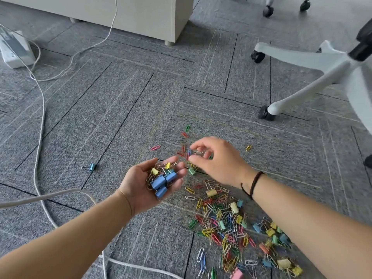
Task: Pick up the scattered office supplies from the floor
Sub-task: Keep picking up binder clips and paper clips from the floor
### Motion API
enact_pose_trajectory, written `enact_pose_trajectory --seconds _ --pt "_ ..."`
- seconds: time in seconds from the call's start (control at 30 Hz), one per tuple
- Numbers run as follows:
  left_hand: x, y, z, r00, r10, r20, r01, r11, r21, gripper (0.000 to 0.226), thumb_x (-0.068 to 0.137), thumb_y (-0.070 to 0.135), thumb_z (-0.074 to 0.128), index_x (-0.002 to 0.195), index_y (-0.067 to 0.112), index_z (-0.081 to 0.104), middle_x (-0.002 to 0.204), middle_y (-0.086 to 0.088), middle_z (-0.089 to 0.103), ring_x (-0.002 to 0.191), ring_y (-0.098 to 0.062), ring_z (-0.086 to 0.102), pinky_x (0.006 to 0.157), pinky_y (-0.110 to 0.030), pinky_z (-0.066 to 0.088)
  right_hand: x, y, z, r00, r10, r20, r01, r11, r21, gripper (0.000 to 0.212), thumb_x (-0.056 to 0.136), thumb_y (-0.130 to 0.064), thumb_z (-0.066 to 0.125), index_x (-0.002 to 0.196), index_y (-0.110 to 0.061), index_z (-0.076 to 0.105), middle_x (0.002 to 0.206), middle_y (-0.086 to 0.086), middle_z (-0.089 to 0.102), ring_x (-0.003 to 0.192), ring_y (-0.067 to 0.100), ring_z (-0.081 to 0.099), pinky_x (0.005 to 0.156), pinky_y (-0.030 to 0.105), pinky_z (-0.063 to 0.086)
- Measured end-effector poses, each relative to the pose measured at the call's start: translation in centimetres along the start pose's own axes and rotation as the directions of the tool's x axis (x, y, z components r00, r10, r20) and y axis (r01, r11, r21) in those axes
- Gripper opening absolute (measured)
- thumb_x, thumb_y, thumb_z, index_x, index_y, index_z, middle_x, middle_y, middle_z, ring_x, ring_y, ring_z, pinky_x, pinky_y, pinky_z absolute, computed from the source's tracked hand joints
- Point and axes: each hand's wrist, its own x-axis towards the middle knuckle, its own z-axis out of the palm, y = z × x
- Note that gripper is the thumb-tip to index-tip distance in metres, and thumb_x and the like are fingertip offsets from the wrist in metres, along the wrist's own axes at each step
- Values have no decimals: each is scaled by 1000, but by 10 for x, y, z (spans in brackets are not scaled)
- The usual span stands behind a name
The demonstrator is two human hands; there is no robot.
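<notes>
Cupped palm-up at the centre of the frame, the left hand [153,181] held a heap of binder clips [161,181], mostly blue with a few yellow, its fingers curled loosely round them. Just to its right, the right hand [218,161] hovered palm-down over the carpet [112,109] with fingers curled; blur made it impossible to tell whether the fingertips [194,158] pinched anything or only neared the few paper clips [184,150] lying under them. A dark bracelet [254,184] circled that wrist. Most of the supplies lay in the lower right: a dense scatter of coloured clips [231,230] spread on the floor beneath the right forearm and running to the bottom edge. One blue binder clip [91,167] sat alone, well apart at left of centre, and a yellow paper clip [248,147] lay apart to the right of the right hand. Open grey carpet tile stretched across the middle and upper centre. White cables [41,117] snaked down the left side and across the lower left. A white cabinet [141,15] stood along the top edge, a white box [15,50] at upper left, and a white chair base [314,71] with castors filled the upper right.
</notes>
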Motion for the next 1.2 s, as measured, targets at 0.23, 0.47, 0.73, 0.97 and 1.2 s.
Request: enact_pose_trajectory --seconds 0.23,0.47,0.73,0.97,1.2 --pt "-3 -3 -6 999 3 -34 -1 998 63 45 99 31 40 109 3 74 127 -18 66 106 -33 68 79 -42 60 -20 61 -18 950 292 111 -272 948 -165 23 85 -39 76 103 -26 70 89 -12 67 82 8 64 68 22 49" --pt "-3 -16 -2 997 12 -72 -4 994 112 46 103 32 35 119 3 67 133 -24 64 109 -37 68 93 -53 53 -48 46 25 951 303 62 -244 859 -449 52 75 -76 64 81 -25 61 73 -7 65 66 13 62 60 30 56" --pt "-11 -19 3 999 -18 -49 23 995 99 50 104 35 33 124 1 64 130 -24 65 109 -37 68 94 -54 54 -45 42 24 927 369 66 -307 849 -431 42 90 -42 64 59 -15 55 49 -3 47 45 18 48 48 28 48" --pt "-11 -33 14 997 -73 -34 77 986 145 51 105 38 34 129 3 61 133 -26 63 118 -38 64 97 -56 51 -35 -2 -3 983 154 95 -162 983 89 26 87 -35 75 75 -12 72 54 -8 58 36 0 38 38 11 30" --pt "-15 -36 30 996 -87 -19 89 985 150 46 100 35 42 109 4 74 120 -25 69 97 -37 71 85 -52 58 -43 -16 -12 970 83 226 -73 996 -53 21 89 -34 71 76 -19 74 70 -25 67 56 -9 57 48 13 40"
